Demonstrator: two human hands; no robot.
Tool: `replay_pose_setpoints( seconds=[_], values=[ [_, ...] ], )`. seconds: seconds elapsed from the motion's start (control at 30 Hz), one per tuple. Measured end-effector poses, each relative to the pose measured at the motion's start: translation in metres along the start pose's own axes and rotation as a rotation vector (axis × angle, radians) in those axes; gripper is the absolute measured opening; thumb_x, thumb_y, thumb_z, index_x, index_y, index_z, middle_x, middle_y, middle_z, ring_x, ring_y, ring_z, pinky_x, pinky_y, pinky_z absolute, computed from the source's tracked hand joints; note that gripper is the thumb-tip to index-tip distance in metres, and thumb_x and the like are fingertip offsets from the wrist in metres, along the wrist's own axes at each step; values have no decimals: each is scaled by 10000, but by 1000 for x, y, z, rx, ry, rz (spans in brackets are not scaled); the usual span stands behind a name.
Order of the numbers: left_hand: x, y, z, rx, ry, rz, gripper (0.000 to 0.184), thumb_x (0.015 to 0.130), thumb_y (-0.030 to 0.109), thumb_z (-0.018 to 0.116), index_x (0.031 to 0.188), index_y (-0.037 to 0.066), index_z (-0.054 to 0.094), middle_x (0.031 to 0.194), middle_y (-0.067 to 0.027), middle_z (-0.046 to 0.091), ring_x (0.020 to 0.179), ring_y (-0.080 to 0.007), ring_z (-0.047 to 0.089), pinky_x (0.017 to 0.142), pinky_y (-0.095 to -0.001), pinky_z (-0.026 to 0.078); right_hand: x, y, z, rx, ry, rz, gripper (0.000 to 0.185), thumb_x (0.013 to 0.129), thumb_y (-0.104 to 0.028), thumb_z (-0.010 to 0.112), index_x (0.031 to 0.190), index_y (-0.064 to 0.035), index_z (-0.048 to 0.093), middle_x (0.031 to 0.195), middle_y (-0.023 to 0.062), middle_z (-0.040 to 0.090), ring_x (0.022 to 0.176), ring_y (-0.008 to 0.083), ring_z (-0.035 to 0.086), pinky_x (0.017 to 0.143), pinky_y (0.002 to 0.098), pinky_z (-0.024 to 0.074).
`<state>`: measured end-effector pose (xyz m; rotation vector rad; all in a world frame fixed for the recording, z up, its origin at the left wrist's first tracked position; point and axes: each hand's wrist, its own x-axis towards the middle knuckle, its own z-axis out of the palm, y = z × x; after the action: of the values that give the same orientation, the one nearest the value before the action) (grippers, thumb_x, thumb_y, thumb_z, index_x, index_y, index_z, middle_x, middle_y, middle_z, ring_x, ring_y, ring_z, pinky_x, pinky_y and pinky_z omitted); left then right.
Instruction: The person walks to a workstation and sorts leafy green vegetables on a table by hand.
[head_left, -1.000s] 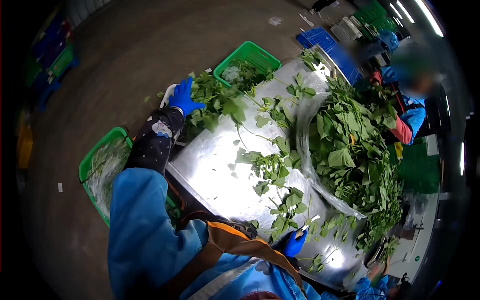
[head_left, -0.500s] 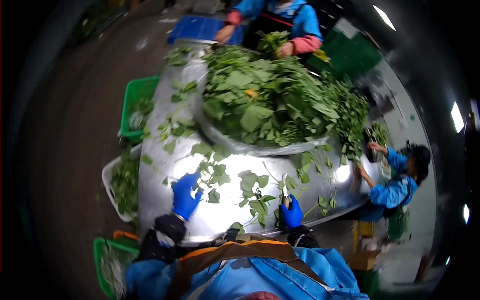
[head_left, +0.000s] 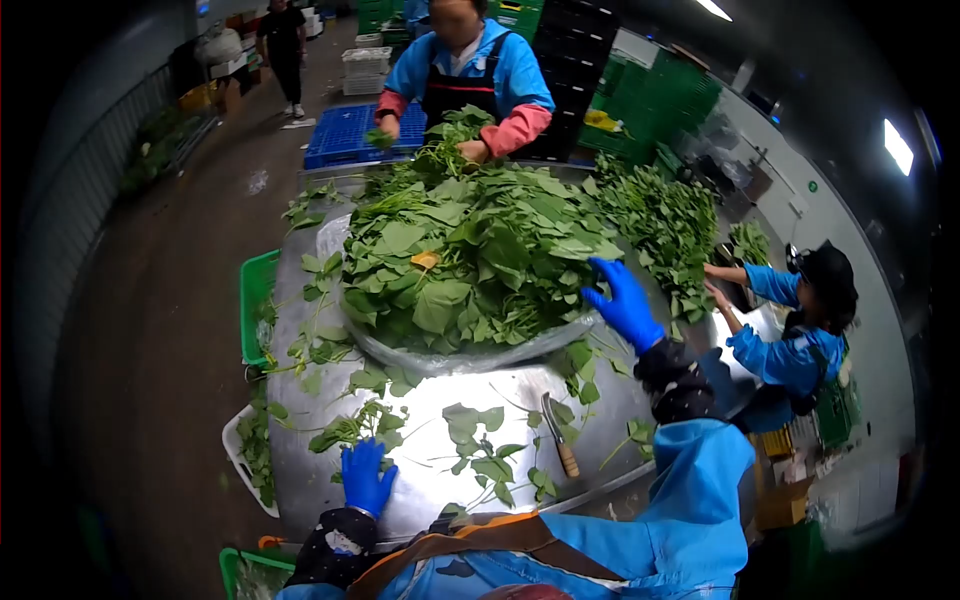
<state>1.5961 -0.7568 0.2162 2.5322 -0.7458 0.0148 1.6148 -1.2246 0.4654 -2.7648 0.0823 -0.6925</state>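
Note:
My left hand (head_left: 367,478), in a blue glove, rests low over the metal table (head_left: 425,505) with its fingers stretched out. Its fingertips are beside a small bunch of leafy stems (head_left: 362,425). Further forward, my right hand (head_left: 625,305), also gloved in blue, reaches to the right edge of a big heap of leafy greens (head_left: 470,250), its fingers apart. I cannot tell whether it touches the leaves. A knife (head_left: 567,455) with a wooden handle lies on the table between my hands. Loose leafy sprigs (head_left: 490,465) lie left of the knife.
Clear plastic (head_left: 450,360) lines the heap's near edge. Across the table a co-worker (head_left: 470,80) holds greens; another person (head_left: 795,330) works at the right. Green (head_left: 260,310) and white (head_left: 240,455) crates stand along the left edge. Someone in black (head_left: 283,50) is further back.
My right hand has let go of the knife, which now lies on the table, and has moved forward and right to the heap. My left hand has come down beside the stems. The view has shifted.

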Motion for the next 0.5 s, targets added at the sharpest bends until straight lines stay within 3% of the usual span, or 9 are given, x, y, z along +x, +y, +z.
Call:
replay_pose_setpoints(
  seconds=[0.1, 0.2, 0.33, 0.5],
  values=[
    [10, 2, -5, 59, 74, -14, 549, 712, 295, 643, 1177, 57, 472, 1267, -144, 421, 1210, -314, 335, 1009, -468, 199, 76, -14, -7, 124, -168, -68, 407, 766, -287, 622, 1111, -92, 529, 980, 122, 559, 866, 280, 569, 718, 366, 462],
    [4, -4, 12, 119, 44, -33, 512, 732, 260, 612, 1185, 70, 470, 1287, -139, 397, 1215, -328, 321, 1010, -482, 192, 152, -13, 22, 58, -308, -202, 365, 768, -321, 604, 1049, -90, 576, 967, 128, 583, 891, 284, 570, 736, 364, 462],
    [15, 3, 2, 98, 2, -69, 495, 735, 246, 598, 1184, 77, 475, 1289, -130, 396, 1213, -329, 324, 1005, -490, 199, 236, -54, 76, 53, -424, -231, 418, 750, -368, 595, 1053, -81, 587, 982, 139, 602, 912, 297, 573, 785, 377, 452],
    [19, -6, 7, 84, -15, -90, 490, 736, 275, 601, 1177, 91, 492, 1287, -126, 401, 1204, -325, 338, 999, -490, 212, 313, -80, 212, -72, -483, -357, 645, 715, -472, 592, 1214, -84, 460, 1187, 176, 487, 1081, 324, 479, 897, 403, 397]
  ],
)
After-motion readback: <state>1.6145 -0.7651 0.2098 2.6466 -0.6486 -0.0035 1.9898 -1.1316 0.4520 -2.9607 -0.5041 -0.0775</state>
